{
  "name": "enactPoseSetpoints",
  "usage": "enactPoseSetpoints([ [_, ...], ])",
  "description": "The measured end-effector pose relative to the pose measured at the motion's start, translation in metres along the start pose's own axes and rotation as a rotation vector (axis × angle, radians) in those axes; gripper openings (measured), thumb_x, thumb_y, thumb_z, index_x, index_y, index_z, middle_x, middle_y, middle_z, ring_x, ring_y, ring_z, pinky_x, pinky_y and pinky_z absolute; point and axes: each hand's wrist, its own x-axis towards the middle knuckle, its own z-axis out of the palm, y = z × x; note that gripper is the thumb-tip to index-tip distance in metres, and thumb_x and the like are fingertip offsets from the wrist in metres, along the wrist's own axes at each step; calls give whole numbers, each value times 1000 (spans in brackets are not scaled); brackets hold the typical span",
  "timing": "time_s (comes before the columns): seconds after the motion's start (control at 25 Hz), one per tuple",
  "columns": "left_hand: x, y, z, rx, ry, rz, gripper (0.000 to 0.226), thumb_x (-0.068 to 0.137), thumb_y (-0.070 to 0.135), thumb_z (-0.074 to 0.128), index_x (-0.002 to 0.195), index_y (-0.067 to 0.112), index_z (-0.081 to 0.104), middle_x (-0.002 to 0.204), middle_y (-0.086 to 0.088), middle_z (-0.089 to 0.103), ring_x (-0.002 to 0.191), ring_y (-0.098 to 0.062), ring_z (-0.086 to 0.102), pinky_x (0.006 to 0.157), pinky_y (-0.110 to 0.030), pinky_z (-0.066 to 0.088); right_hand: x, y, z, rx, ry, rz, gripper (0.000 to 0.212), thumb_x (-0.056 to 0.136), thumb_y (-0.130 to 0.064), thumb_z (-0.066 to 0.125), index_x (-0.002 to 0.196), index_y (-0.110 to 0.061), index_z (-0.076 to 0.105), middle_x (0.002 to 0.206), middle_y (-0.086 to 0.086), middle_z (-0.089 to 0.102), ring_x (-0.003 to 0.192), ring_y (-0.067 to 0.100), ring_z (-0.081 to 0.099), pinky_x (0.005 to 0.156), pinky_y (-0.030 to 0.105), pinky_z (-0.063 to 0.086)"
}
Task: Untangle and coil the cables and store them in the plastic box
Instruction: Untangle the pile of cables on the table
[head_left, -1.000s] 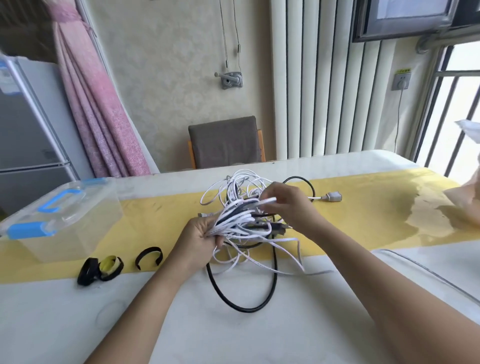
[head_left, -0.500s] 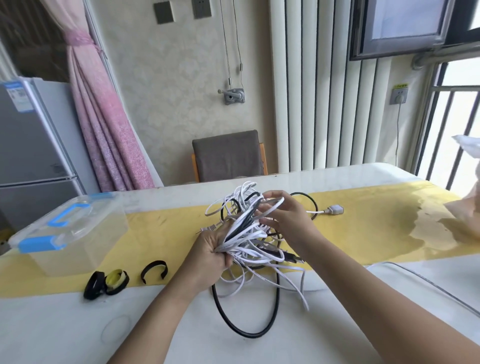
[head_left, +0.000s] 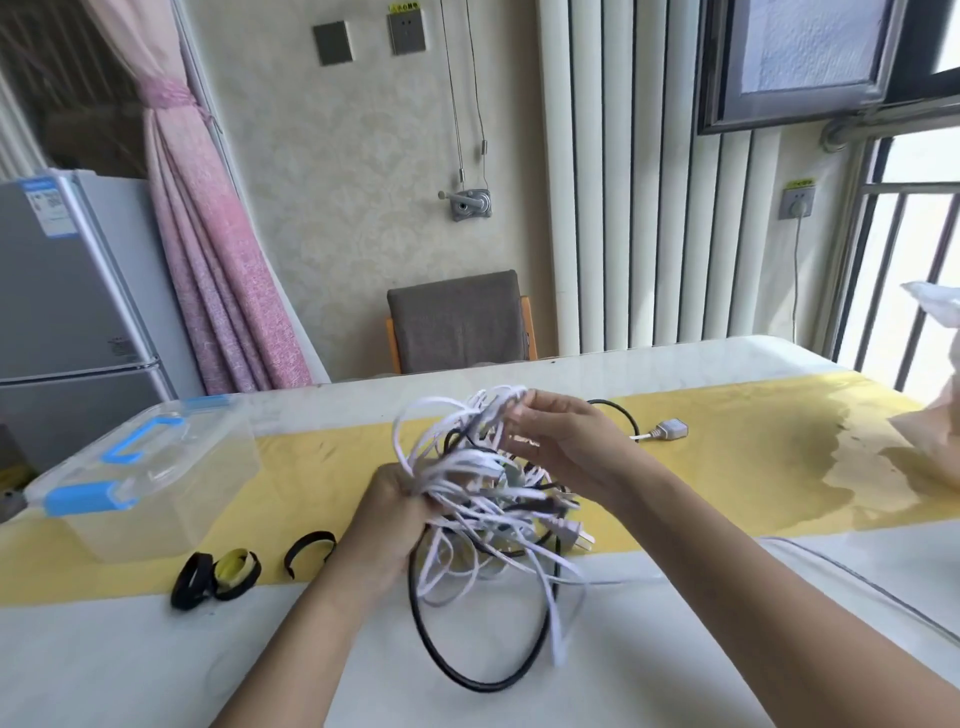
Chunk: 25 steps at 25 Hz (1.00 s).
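Observation:
A tangle of white and black cables (head_left: 483, 499) hangs above the table's middle. My left hand (head_left: 387, 512) grips the bundle at its left side. My right hand (head_left: 558, 441) pinches white strands at the top right of the tangle. A thick black cable loop (head_left: 467, 670) droops from the bundle onto the white tabletop. A grey plug (head_left: 670, 430) lies on the yellow runner to the right. The clear plastic box (head_left: 150, 483) with blue latches and handle stands shut at the left.
Black and yellow cable straps (head_left: 215, 577) and one open black strap (head_left: 309, 551) lie in front of the box. A chair (head_left: 460, 322) stands behind the table. A crumpled bag (head_left: 930, 447) sits at the right edge. A thin cable (head_left: 857, 577) runs along the right.
Both hands have lifted the tangle higher off the table. My right hand moved up to the top of the bundle, and more white loops dangle below.

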Motion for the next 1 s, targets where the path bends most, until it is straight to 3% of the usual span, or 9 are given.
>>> enactPoseSetpoints([
  [0.08,6,3,-8,-250,200,-77,25,48,-4,65,60,16,75,62,-6,70,57,-18,66,59,-28,53,-2,-5,-4,2,-8,8,5,78,-7,60,79,-3,57,85,14,66,85,22,64,89,32,53],
  [0.2,10,0,-16,-284,348,-118,24,59,-6,68,57,17,74,57,-5,68,53,-20,63,60,-30,51,-4,-6,-3,-19,72,12,7,85,-3,56,78,-3,57,81,17,63,79,25,64,80,30,56],
  [0.36,8,2,-15,-162,132,-50,25,65,-7,72,70,16,76,70,-7,70,69,-24,61,66,-33,49,-5,-44,8,-33,140,21,18,95,0,41,85,-1,56,65,8,59,52,14,60,53,22,55],
  [0.48,6,9,-20,-127,-45,-28,28,51,7,82,76,17,76,74,-7,70,71,-24,60,66,-32,50,0,-101,16,-185,252,-64,22,95,4,38,79,-3,52,52,4,54,44,13,57,54,25,57],
  [0.6,8,7,-33,-30,-43,26,35,60,-6,79,81,23,75,76,-12,67,71,-27,58,60,-31,51,-1,-152,5,-317,419,-231,22,96,0,44,76,-9,49,48,1,48,39,10,49,53,29,58],
  [0.68,11,0,-42,-17,37,33,41,73,-18,65,80,21,72,77,-13,66,74,-30,55,58,-28,52,-11,-169,-16,-638,556,-246,22,94,-7,53,74,-15,50,51,2,49,37,9,39,39,20,46],
  [0.8,13,-2,-42,1,176,42,33,78,-18,59,83,13,69,78,-14,65,75,-25,56,62,-27,48,-30,-167,-47,-974,559,-103,18,92,-9,58,75,-13,53,57,9,45,35,8,31,34,12,25],
  [0.88,14,-3,-40,39,380,55,24,81,-12,58,88,9,66,77,-7,64,68,-15,58,59,-20,45,-47,-169,-65,-1227,621,-65,9,89,-10,63,80,-9,59,55,10,46,28,2,30,31,11,23],
  [1.0,15,-11,-55,-40,689,36,19,82,2,62,85,20,68,77,1,64,76,-17,55,68,-28,44,-72,-182,-89,-1333,858,-247,15,79,-22,74,80,-8,66,57,9,51,38,5,42,34,8,29],
])
